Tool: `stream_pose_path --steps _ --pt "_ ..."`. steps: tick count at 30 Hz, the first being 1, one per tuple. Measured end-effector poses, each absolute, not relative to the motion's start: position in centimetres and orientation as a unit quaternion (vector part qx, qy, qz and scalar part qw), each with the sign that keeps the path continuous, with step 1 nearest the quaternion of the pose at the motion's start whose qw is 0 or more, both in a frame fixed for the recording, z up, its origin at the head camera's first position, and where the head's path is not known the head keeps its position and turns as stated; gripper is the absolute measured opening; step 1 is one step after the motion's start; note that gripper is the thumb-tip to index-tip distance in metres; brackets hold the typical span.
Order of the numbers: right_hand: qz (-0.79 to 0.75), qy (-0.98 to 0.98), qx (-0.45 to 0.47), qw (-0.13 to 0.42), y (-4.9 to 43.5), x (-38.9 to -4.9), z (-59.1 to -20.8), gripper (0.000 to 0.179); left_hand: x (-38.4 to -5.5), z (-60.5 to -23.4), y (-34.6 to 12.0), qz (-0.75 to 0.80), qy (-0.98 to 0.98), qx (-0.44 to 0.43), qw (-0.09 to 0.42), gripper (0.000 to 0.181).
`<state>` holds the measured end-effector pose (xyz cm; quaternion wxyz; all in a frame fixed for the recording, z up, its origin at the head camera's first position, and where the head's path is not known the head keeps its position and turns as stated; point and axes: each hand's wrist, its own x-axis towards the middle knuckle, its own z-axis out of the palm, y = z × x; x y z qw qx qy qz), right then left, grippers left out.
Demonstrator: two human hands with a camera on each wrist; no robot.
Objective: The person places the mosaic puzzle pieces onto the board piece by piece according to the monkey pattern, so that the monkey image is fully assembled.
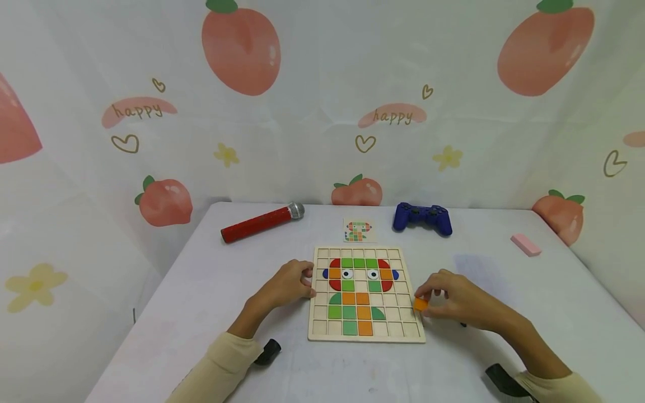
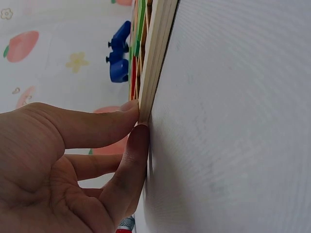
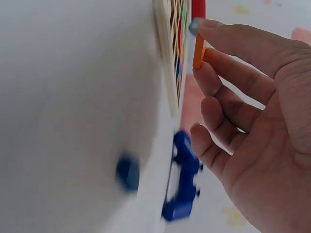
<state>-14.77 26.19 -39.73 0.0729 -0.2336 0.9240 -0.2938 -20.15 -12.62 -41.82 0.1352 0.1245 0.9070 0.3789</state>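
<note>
A wooden grid board (image 1: 403, 330) lies on the table, holding coloured tiles that form a figure with two eyes. My left hand (image 1: 289, 284) is at the board's left edge. In the left wrist view, its thumb (image 2: 104, 128) and a fingertip pinch that edge. Beyond the board's right side, my right hand (image 1: 456, 299) holds an orange square tile (image 1: 420, 304) between thumb and fingers. The right wrist view shows this orange tile (image 3: 199, 51) edge-on, raised above the table. Its other fingers are loosely bent.
Behind the board lies a picture card (image 1: 359, 230). A red microphone (image 1: 259, 224) is at back left, a blue game controller (image 1: 422, 218) at back right, and a pink block (image 1: 526, 244) farther right. A small blue piece (image 3: 127, 172) sits on the table near my right hand.
</note>
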Motion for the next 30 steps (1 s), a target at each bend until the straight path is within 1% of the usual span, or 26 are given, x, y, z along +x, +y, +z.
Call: stream_pose_path --steps 8,15,23,30 --pt "-0.284 0.916 -0.262 0.108 21.5 -16.1 -40.1 0.022 -20.1 -41.8 -12.6 0.38 0.906 0.122 0.137 0.063" --pt "-0.275 0.899 -0.318 0.122 17.7 -16.5 -40.1 0.023 -20.2 -41.8 -12.6 0.384 0.905 0.124 0.136 0.064" --pt "-0.272 0.883 -0.352 0.149 14.4 -16.5 -40.3 0.027 -20.2 -41.8 -12.5 0.381 0.906 0.122 0.139 0.064" --pt "-0.263 0.874 -0.378 0.155 12.1 -16.3 -40.2 0.025 -20.2 -41.8 -12.7 0.381 0.905 0.13 0.136 0.062"
